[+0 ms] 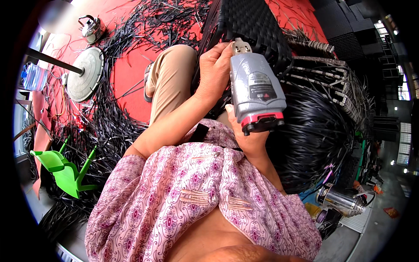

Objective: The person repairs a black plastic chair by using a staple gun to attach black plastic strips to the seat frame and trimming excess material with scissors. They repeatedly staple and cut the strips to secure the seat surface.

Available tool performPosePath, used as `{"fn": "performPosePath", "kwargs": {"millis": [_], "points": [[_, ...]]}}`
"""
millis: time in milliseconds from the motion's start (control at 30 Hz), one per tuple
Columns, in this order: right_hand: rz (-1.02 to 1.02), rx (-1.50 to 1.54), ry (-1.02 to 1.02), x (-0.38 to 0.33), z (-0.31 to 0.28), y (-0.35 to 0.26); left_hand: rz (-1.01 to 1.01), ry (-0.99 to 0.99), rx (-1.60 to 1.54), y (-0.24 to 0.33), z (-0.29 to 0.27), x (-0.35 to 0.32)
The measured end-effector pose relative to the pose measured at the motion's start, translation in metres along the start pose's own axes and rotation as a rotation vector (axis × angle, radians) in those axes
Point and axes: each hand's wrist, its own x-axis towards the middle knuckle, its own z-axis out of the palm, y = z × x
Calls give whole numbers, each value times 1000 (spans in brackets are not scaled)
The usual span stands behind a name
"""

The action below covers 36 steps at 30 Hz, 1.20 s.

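A grey power tool (257, 85) with a metal nose and a red-and-black end is in front of me, its nose pointing at a black woven piece (251, 22). My right hand (249, 137) grips the tool from underneath, most of its fingers hidden behind the casing. Beside the nose, my left hand (214, 67) is closed with fingertips pinched together at the lower edge of the weave. What lies between those fingertips is too small to make out. The woven piece leans away from me, its surface a tight lattice of flat black strips.
Loose black strips (107, 100) cover much of the red floor (131, 87) at left. A thick black strip bundle (314, 135) lies at my right, near woven frames (327, 74). At left are a round stand base (89, 65), kettle (91, 28) and green chair (67, 174); a flask (340, 200) lies lower right.
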Motion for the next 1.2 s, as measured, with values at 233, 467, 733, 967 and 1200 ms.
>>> {"fn": "performPosePath", "kwargs": {"millis": [233, 467, 733, 967, 1200], "points": [[-4, -74, -40, 7, -5, 1, -34, -70, -32, -1, -3, 1], [31, -102, -98, 13, -10, -11, -150, -11, -141, 0, 0, 2], [127, -146, -129, 18, -9, -33, 20, -192, -199, 5, -9, 1], [-93, -130, 29, 19, -12, -19, 42, -19, -10, 10, 5, -5], [0, 136, 49, 0, -29, -28, 116, -148, 827, 55, 0, -44]]}}
